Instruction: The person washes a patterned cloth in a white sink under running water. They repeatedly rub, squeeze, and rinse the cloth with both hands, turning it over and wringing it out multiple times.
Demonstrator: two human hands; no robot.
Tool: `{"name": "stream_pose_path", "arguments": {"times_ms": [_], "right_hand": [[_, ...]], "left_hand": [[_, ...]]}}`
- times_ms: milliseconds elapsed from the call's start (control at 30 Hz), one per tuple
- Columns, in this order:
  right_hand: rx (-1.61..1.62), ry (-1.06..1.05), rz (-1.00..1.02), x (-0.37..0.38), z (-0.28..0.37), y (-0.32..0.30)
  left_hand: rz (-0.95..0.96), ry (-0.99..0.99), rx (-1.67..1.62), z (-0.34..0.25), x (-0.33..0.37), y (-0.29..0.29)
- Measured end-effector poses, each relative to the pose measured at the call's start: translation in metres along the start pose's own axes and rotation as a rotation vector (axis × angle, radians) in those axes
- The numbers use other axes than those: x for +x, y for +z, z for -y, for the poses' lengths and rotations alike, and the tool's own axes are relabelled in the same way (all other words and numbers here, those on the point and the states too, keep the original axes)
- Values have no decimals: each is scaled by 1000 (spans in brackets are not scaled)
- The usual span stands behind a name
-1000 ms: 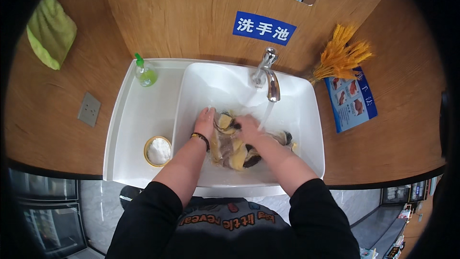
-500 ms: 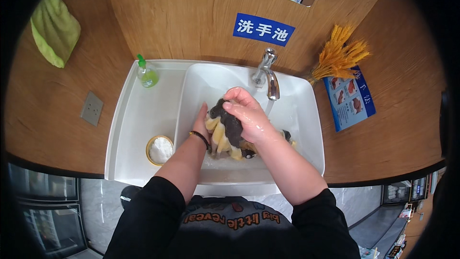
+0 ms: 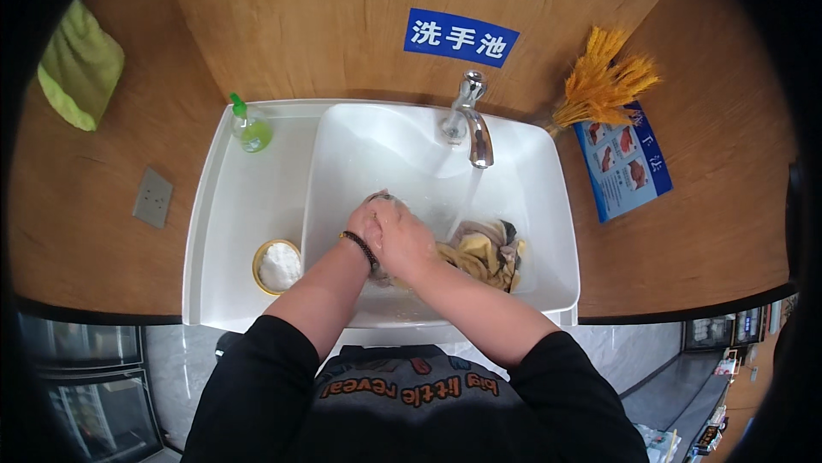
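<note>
In the head view, the left hand (image 3: 363, 221) and the right hand (image 3: 404, 240) were together, both clamped on a part of the cloth (image 3: 485, 250), mostly hidden there. The rest of this yellow and grey cloth lay bunched in the white sink (image 3: 527, 193), near the water (image 3: 467, 202) which was running from the chrome tap (image 3: 481, 144).

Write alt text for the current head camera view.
A person's left hand and right hand are clasped together over part of some grey, yellow and black fabric in a white sink, while water runs from a chrome faucet. On the left ledge stand a bottle of green liquid and a bowl of white powder.
</note>
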State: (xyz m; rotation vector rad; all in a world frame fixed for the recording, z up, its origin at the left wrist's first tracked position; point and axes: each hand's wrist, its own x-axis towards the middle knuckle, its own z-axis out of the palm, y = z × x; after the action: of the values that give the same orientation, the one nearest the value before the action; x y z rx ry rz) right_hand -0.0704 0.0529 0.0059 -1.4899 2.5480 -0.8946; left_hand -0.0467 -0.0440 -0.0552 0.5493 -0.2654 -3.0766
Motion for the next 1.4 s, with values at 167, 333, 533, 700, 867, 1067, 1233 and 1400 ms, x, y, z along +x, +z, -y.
{"name": "stream_pose_path", "arguments": {"times_ms": [167, 333, 533, 700, 867, 1067, 1233, 1400], "right_hand": [[30, 49, -99, 10, -7, 2], [116, 208, -99, 25, -22, 2], [51, 419, 72, 54, -76, 9], [-59, 500, -29, 43, -123, -1], [-267, 17, 300, 23, -65, 18], [-255, 322, 249, 36, -92, 19], [-136, 209, 348, 28, -91, 19], [-196, 207, 449, 22, -63, 4]], "left_hand": [[-175, 223, 227, 9, -3, 0], [-360, 180, 335, 11, -14, 34], [-465, 470, 604, -3, 5, -6], [-723, 624, 1090, -18, -3, 0], [-778, 661, 1173, -18, 2, -13], [-698, 643, 1243, -19, 3, -8], [-684, 596, 1313, -20, 4, -17], [-650, 525, 976, -21, 13, -29]]}}
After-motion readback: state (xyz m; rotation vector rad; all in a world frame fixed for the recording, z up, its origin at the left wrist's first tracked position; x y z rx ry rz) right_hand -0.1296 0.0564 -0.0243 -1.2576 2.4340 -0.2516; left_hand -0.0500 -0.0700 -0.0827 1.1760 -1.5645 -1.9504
